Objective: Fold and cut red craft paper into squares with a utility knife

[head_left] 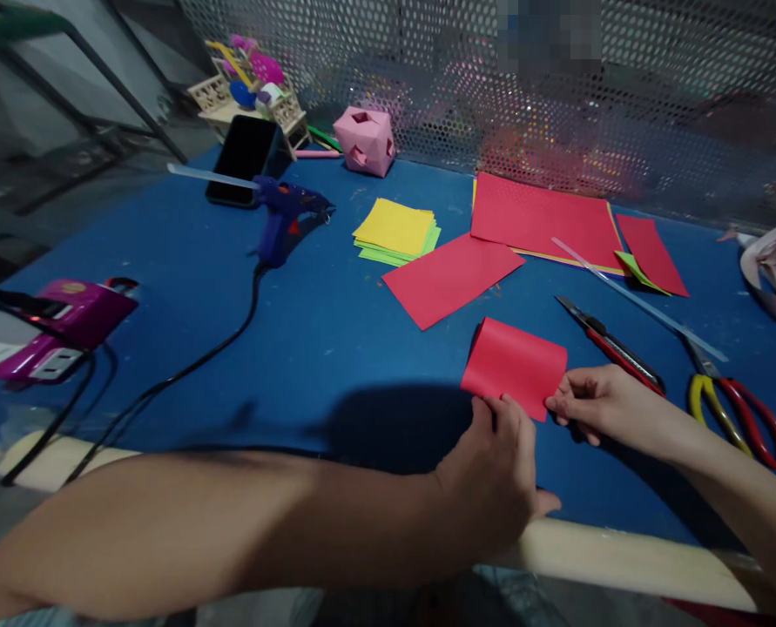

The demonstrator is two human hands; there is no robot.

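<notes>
A red paper piece (515, 361), bent over on itself, lies near the table's front edge. My right hand (587, 402) pinches its lower right corner between thumb and fingers. At the paper's near edge is my left hand (498, 461), its curled fingertips touching the sheet and its thumb pointing right. What is under the left palm is hidden. Behind the folded piece lies a flat red strip (453, 277), beside a stack of yellow and green squares (397, 228). To the right are a red cutter knife (623, 353) and scissors (740, 418).
A blue glue gun (283, 213) with its cord stands left, near a black phone (244, 161). The magenta power strip (67, 326) sits far left. Larger red sheets (544, 218), a clear glue stick (642, 300) and a pink paper polyhedron (367, 139) lie farther back.
</notes>
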